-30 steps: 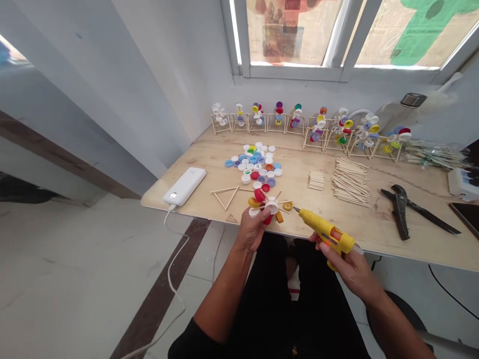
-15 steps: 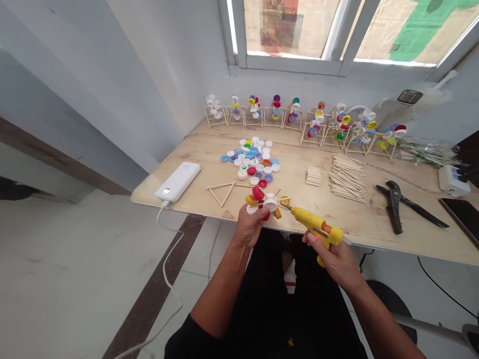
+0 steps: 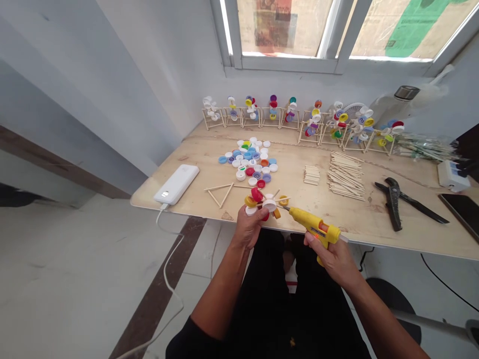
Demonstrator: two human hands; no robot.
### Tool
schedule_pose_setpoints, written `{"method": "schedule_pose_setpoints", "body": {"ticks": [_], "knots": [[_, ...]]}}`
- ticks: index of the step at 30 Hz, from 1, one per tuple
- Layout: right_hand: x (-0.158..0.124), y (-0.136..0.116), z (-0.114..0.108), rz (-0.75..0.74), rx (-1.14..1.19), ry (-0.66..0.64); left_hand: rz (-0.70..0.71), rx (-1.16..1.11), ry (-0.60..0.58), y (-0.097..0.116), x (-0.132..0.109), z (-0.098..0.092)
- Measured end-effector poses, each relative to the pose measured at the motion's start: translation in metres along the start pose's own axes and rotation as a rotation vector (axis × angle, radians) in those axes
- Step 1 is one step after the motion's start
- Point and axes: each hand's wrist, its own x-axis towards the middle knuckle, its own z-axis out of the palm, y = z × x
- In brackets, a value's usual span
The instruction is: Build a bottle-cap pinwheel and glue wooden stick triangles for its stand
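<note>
- No word or number can be read surely.
- At four o'clock, the yellow hot-glue gun [image 3: 307,219] bears a dark label [image 3: 318,231]; its letters are too small.
- At one o'clock, the newspaper [image 3: 275,30] has blurred print.
- Near the clock's centre, some bottle caps [image 3: 253,162] carry green or blue marks, not legible.
- At nine o'clock, the power bank [image 3: 177,183] has a small bright display [image 3: 164,195], unreadable.

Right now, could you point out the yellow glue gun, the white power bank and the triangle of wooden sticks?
Yellow glue gun [image 3: 313,223]: head view, side of its body.
White power bank [image 3: 177,183]: head view, top face.
Wooden-stick triangle [image 3: 226,195]: head view, right-hand stick.
</note>
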Motion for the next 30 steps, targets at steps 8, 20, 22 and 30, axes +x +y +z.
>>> {"method": "schedule_pose_setpoints", "body": {"ticks": [8, 20, 22, 30], "knots": [[-0.0004, -0.0032, 0.0006, -0.015, -0.035, 0.017, 0.01, 0.005, 0.015, -0.0001, 0.0001, 0.0008], [-0.0008, -0.0021, -0.0009, -0.034, -0.111, 0.019, 0.001, -0.01, 0.009, 0.0007, -0.0004, 0.002], [-0.0008, -0.0021, -0.0008, -0.027, -0.1, 0.016, 0.002, -0.01, 0.012, 0.0007, -0.0003, 0.002], [-0.0017, 0.0013, -0.0022, -0.042, -0.119, 0.043, 0.01, 0.002, 0.011, -0.0002, 0.0004, 0.0008]]}}
